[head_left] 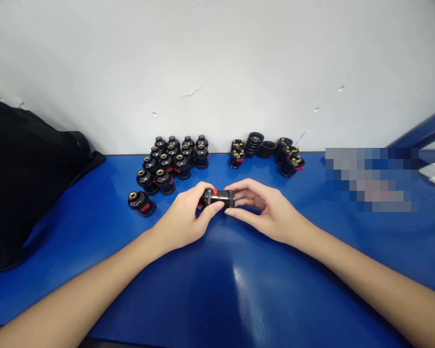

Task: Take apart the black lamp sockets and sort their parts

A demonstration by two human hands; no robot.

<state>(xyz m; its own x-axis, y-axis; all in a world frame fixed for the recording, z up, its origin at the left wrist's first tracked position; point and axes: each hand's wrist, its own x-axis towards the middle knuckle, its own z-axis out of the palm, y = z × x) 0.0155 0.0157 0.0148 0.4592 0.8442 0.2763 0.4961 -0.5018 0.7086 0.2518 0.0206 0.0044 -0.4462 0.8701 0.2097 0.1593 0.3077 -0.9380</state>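
A black lamp holder [220,197] with a red switch lies sideways between my two hands, above the blue table. My left hand [188,212] is closed round its left end, thumb along the near side, and hides part of that end. At the ribbed ring on the right end, the thumb and fingertips of my right hand [263,208] pinch from above and below; the other fingers curl behind. Nearest to my left hand stands a finished-looking lamp holder [142,203] with a brass-threaded top and a red switch, tilted in view.
Several similar lamp holders [174,163] stand grouped at the back left. Open black sockets with brass contacts [237,158] [292,166], stacked black rings [254,145] and a loose ring [267,149] sit near the wall. Black cloth [29,179] covers the left side; a pixelated patch lies right.
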